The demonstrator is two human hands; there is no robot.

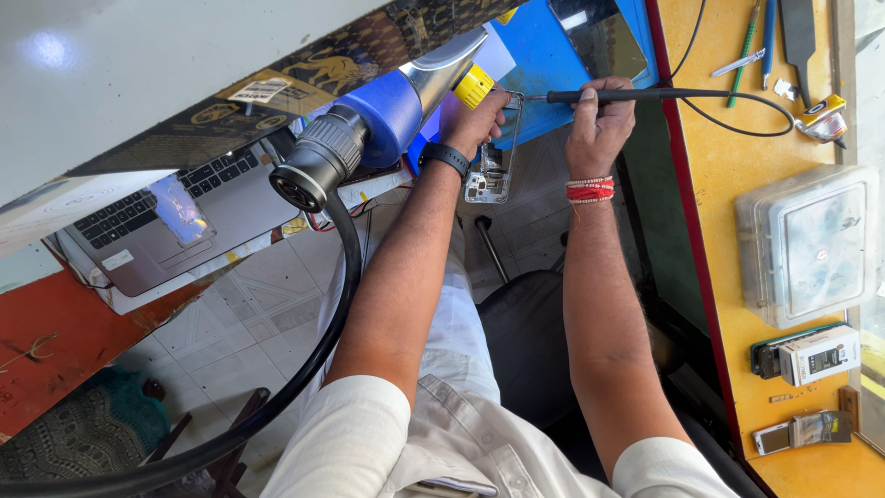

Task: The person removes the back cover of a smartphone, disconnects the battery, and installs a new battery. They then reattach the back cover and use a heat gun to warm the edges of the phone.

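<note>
My left hand [479, 118] grips an opened phone body [490, 171] by its frame, its bare circuit board facing up, held in front of the bench edge. My right hand [601, 120] is closed around the black handle of a soldering iron [616, 95]. The iron's thin tip points left and touches the top of the phone near my left fingers. Its black cord loops away over the yellow bench [728, 175]. A black band sits on my left wrist and red bead bracelets on my right wrist.
A blue and silver hot air gun [369, 124] with a thick black hose hangs left of the phone. A laptop [175, 221] lies at the left. On the bench stand a clear plastic box [807, 244], small boxes, phones and hand tools. A blue mat [553, 65] lies beyond my hands.
</note>
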